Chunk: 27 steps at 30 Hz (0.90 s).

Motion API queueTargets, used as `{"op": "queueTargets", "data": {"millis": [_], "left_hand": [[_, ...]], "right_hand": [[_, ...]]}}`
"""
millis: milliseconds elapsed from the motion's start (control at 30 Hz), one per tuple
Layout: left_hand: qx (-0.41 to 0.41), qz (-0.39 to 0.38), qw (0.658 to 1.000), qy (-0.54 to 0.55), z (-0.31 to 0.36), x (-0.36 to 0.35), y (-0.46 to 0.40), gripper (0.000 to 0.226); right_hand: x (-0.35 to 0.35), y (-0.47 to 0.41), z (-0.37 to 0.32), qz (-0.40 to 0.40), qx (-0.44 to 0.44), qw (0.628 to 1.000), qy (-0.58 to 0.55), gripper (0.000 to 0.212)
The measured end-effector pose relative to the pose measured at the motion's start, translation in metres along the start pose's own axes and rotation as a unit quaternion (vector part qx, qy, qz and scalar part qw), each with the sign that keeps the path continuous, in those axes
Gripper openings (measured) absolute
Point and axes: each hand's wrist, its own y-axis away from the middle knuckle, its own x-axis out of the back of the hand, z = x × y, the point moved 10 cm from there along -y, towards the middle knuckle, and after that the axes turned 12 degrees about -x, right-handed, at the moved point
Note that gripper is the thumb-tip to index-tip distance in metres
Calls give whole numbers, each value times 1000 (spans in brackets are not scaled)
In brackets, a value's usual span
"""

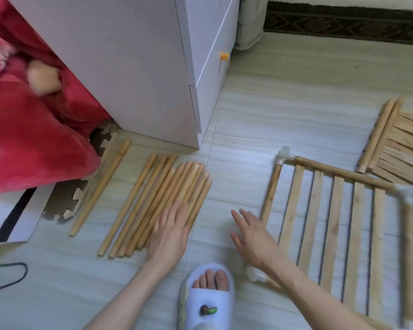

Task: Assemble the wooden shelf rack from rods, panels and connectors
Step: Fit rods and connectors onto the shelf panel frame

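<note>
The left hand [168, 231] lies flat on a bunch of wooden rods [157, 203] on the floor [260, 110], w/ fingers straight and close together, tips on top of the rods. 1 more rod [100, 186] lies by itself, left of the bunch, near a brown foam mat [67, 198].

The right hand [250, 236] is just above the floor btwn the bunch and a slat panel [336, 222]. Its fingers are straight and a bit spread, holding nothing. It's a little blurry, so it's hard to tell if the tips touch the floor.

The slat panel lies flat on the right. It has rods round its edges and clear plastic connectors [283, 156] at the corners. A 2nd panel [401, 139] lies behind it, at the right edge.

A foot in a white slipper [206, 296] is at the bottom, btwn the 2 arms. A white cabinet [134, 63] stands at the back, w/ a red blanket [29, 129] to its left.
</note>
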Motion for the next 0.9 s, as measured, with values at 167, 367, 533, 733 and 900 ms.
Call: {"op": "queueTargets", "data": {"millis": [167,367,533,733,900], "left_hand": [[136,40,988,59,-43,-6,5,45],[126,27,992,4,-38,-13,11,50],[116,27,992,-33,-22,-21,11,54],[72,-10,993,-90,-7,-33,10,62],[51,-9,992,-115,4,-35,1,63]], "right_hand": [[-36,-22,-1,-65,-1,995,71,59],[-51,-21,0,-111,-5,989,102,60],[-57,-21,1,-118,-14,985,123,62],[-60,-22,4,-137,-18,982,125,65],[-62,-22,4,-133,-18,983,127,66]]}}
